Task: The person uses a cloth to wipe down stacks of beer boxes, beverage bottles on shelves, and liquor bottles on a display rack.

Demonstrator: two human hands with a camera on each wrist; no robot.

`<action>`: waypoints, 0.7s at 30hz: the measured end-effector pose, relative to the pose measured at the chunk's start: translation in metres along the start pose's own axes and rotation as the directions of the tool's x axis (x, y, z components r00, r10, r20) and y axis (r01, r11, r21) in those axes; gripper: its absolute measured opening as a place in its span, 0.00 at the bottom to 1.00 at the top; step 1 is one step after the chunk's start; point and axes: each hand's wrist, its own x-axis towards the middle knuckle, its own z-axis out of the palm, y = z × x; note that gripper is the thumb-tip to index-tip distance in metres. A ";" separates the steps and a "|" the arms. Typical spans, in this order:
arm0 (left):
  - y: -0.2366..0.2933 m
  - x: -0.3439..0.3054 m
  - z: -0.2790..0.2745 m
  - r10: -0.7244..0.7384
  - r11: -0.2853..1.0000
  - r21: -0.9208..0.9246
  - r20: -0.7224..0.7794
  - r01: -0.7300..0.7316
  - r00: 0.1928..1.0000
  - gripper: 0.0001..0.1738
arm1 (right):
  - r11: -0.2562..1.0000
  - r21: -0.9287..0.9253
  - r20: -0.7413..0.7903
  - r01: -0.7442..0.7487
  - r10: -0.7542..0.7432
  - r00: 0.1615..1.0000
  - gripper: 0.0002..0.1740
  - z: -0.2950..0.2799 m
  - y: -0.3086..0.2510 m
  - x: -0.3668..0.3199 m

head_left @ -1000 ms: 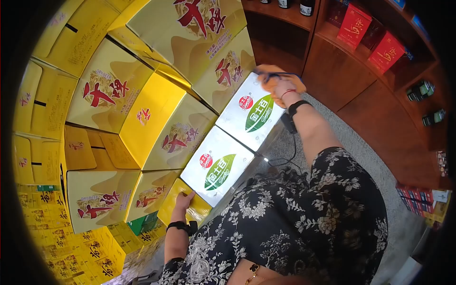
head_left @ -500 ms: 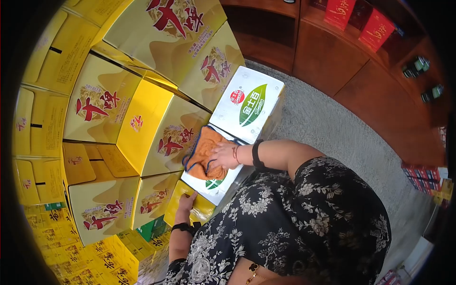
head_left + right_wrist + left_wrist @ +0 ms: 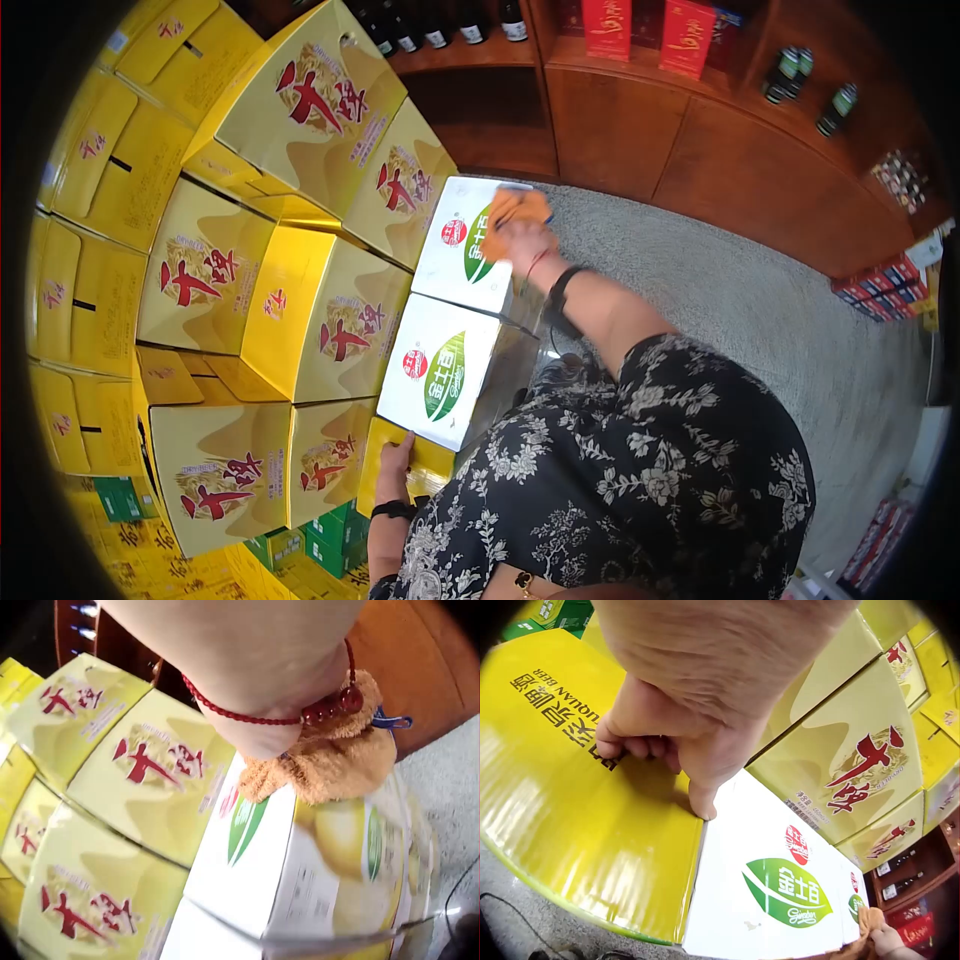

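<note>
My right hand [image 3: 530, 246] holds a bunched orange cloth [image 3: 512, 212] against the outer part of the far white carton [image 3: 435, 270], covering some of its green leaf print. In the right wrist view the fluffy cloth [image 3: 337, 769] has blue edging and hides most of the fingers. Nearer me lies a second white carton [image 3: 398, 405] with the same leaf logo. My left hand [image 3: 397, 460] rests on a yellow beer carton [image 3: 577, 825] beside it. One digit reaches to the seam with the white carton; the others bend lightly on the yellow top.
Gold beer cartons [image 3: 340, 340] with red lettering are stacked along the left. Wooden shelves [image 3: 620, 140] with bottles and red boxes [image 3: 685, 38] curve round the far side. Grey floor [image 3: 720, 240] lies to the right, with a dark cable [image 3: 450, 904] near the white cartons.
My right hand swept the cloth from the far white carton onto the near one, spread flat there, then back out to the far one, where it is bunched. The left hand stayed on the yellow carton.
</note>
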 end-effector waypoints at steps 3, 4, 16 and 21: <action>-0.004 0.013 0.005 0.064 0.998 0.027 -0.024 -0.063 0.998 0.38 | 0.978 0.014 0.151 0.209 -0.209 0.966 0.19 0.006 -0.073 -0.053; -0.002 0.011 0.002 0.011 0.999 0.047 -0.002 -0.011 1.000 0.39 | 0.932 0.036 0.157 0.359 -0.361 0.919 0.18 -0.001 -0.095 -0.077; -0.039 0.059 0.009 0.120 0.993 -0.016 -0.036 -0.121 0.992 0.25 | 0.802 0.135 0.062 0.582 -0.593 0.803 0.21 0.015 -0.095 -0.172; -0.017 0.021 0.007 0.178 0.958 -0.238 0.066 -0.157 0.982 0.22 | 0.938 0.101 -0.004 0.332 -0.333 0.943 0.14 0.030 0.020 -0.158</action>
